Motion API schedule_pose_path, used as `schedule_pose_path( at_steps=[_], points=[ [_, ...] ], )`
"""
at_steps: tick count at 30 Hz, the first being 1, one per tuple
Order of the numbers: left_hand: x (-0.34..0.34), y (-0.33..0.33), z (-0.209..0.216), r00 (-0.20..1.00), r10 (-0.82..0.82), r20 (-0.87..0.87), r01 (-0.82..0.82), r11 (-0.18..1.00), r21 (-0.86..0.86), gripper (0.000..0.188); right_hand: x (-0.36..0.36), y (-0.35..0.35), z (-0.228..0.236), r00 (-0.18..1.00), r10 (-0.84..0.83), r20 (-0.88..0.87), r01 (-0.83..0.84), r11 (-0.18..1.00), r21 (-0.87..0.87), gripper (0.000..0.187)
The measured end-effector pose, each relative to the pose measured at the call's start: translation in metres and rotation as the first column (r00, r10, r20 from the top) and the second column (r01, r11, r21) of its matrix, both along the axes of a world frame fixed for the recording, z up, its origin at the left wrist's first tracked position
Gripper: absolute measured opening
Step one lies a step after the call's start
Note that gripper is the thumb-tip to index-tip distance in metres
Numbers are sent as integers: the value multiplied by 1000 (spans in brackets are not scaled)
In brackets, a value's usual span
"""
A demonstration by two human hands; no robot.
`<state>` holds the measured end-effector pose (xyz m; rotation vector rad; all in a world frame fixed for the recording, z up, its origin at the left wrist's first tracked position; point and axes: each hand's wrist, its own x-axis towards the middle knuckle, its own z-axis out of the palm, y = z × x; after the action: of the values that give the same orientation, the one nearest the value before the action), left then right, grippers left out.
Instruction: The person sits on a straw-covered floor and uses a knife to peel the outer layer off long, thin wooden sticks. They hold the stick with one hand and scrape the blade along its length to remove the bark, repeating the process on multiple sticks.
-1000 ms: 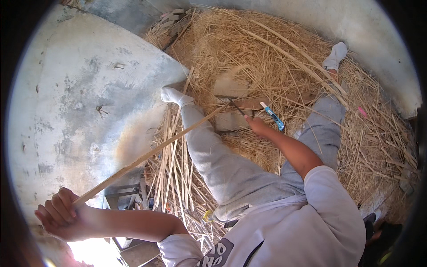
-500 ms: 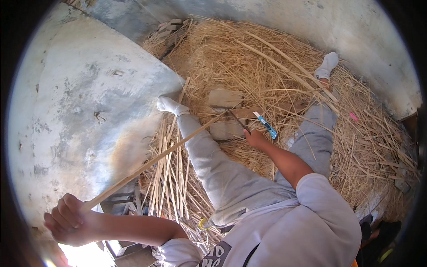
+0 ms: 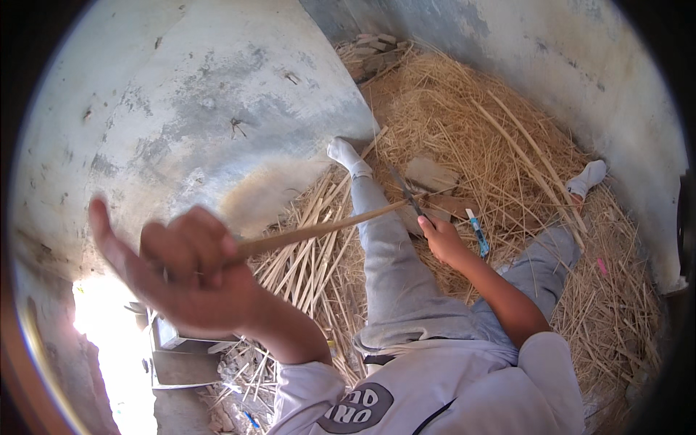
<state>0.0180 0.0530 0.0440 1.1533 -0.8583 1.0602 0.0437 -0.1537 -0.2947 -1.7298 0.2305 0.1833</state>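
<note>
My left hand [image 3: 192, 268], slightly blurred, is raised at the left with curled fingers on the end of a long split-bamboo strip [image 3: 312, 230]; one digit sticks out. The strip slopes away to the right, toward my right hand [image 3: 445, 243]. That hand is closed round the dark handle of a knife [image 3: 410, 197], whose blade points up and to the left, crossing the strip near its far part. Whether the edge touches the strip I cannot tell. A blue utility knife [image 3: 477, 233] lies just right of my right hand.
My outstretched legs [image 3: 395, 268] flank a pale block [image 3: 432, 175] on the ground. Loose shavings [image 3: 464, 109] cover the floor beyond, with long strips [image 3: 529, 156] on top. More split strips [image 3: 308, 264] lie left of my leg. Weathered walls [image 3: 217, 94] stand close by.
The view has swung left. My left hand has come in from the lower left with its strip. The knife, which pointed at the block, now crosses the strip with its blade tilted up-left.
</note>
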Motion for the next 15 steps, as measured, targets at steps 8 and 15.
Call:
schedule_pose_path(
  at_steps=[8, 15],
  points=[
    [1, -40, 14, 959, -277, -53, 279, 960, 35, 36, -94, -38, 200, 879, -244, 409, 5, 863, 506, 47],
    [-26, -45, 3, 902, -431, 26, 411, 875, 254, 30, -155, -17, 219, 965, 257, 47, -221, 707, 672, 47]
  ],
)
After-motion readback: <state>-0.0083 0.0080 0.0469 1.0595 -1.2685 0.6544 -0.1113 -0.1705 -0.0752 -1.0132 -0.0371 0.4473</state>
